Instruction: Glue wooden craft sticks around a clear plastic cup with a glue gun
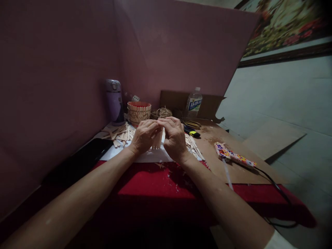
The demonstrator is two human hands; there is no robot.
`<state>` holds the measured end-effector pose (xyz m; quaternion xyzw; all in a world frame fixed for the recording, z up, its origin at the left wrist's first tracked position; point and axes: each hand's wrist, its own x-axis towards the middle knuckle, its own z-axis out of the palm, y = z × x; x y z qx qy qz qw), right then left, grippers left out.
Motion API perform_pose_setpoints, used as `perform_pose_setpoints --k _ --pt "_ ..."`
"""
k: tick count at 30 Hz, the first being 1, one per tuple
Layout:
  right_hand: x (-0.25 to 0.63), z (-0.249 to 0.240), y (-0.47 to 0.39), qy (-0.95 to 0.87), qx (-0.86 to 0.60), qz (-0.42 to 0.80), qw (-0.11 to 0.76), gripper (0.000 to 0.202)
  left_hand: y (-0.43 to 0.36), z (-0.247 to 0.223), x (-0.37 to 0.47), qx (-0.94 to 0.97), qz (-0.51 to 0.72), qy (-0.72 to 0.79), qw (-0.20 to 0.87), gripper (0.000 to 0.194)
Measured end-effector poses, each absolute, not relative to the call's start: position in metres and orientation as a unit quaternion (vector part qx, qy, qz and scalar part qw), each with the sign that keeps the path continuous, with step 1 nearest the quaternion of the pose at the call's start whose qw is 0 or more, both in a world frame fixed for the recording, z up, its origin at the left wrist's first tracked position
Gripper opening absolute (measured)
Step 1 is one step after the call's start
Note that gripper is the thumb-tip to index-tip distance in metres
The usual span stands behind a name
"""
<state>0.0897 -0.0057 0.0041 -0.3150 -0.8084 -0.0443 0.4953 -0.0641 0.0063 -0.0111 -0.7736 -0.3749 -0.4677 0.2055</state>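
My left hand (145, 136) and my right hand (174, 136) meet over the white paper at the middle of the table. Their fingers curl over the top of a piece made of pale wooden craft sticks (156, 141), whose rounded lower ends show between the palms. The backs of my hands cover most of it. Loose craft sticks (119, 135) lie in a heap to the left, and more sticks (193, 147) lie to the right of my right wrist. Behind my hands stands a round container (139, 114) sided with craft sticks, red inside.
A purple flask (114, 103), twine (163, 112) and a clear bottle (194, 103) stand at the back. A yellow-black cutter (193, 133) and a floral glue gun (234, 157) with a black cord lie on the right-hand cardboard (207, 138). A black flat object (80, 159) lies left.
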Motion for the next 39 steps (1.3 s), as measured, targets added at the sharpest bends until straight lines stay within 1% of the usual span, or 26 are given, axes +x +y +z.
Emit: perform_pose_setpoints --k 5,9,13,16,17,19,21,24,27,29,30,33,35,39 --pt "0.089 0.004 -0.007 -0.806 -0.318 -0.052 0.497 0.043 0.007 -0.012 -0.064 -0.774 -0.473 -0.359 0.22 0.016" --pt "0.088 0.004 -0.007 -0.806 -0.334 -0.05 0.486 0.046 0.006 -0.012 -0.064 -0.772 -0.471 -0.375 0.204 0.016" --pt "0.089 0.004 -0.007 -0.806 -0.327 -0.041 0.492 0.045 0.005 -0.011 -0.064 -0.772 -0.475 -0.381 0.181 0.016" --pt "0.091 0.001 -0.006 -0.81 -0.321 -0.032 0.49 0.045 0.005 -0.01 -0.065 -0.767 -0.509 -0.378 0.1 0.013" --pt "0.091 0.0 -0.005 -0.812 -0.32 -0.03 0.487 0.046 0.004 -0.01 -0.065 -0.759 -0.529 -0.376 0.053 0.012" --pt "0.092 -0.003 -0.003 -0.81 -0.316 -0.021 0.493 0.049 0.005 -0.01 -0.065 -0.746 -0.552 -0.373 0.026 0.014" --pt "0.091 -0.006 0.0 -0.796 -0.312 -0.003 0.518 0.05 0.005 -0.009 -0.066 -0.725 -0.578 -0.373 0.003 0.014" --pt "0.088 -0.008 0.004 -0.755 -0.328 0.058 0.565 0.045 0.007 -0.006 -0.068 -0.671 -0.635 -0.38 -0.048 0.018" --pt "0.086 -0.011 0.007 -0.673 -0.383 0.211 0.596 0.035 0.008 0.0 -0.071 -0.594 -0.701 -0.378 -0.117 0.029" --pt "0.085 -0.012 0.009 -0.621 -0.411 0.3 0.596 0.028 0.008 0.005 -0.075 -0.537 -0.741 -0.369 -0.165 0.029" --pt "0.085 -0.013 0.009 -0.607 -0.42 0.328 0.59 0.029 0.007 0.007 -0.077 -0.51 -0.757 -0.362 -0.19 0.028" --pt "0.086 -0.014 0.008 -0.597 -0.423 0.371 0.572 0.046 0.002 0.013 -0.081 -0.439 -0.794 -0.337 -0.253 0.035" --pt "0.086 -0.014 0.005 -0.594 -0.396 0.408 0.57 0.059 -0.002 0.016 -0.081 -0.404 -0.804 -0.324 -0.292 0.04" --pt "0.085 -0.013 -0.003 -0.629 -0.314 0.432 0.565 0.099 -0.009 0.018 -0.077 -0.364 -0.799 -0.311 -0.365 0.045"
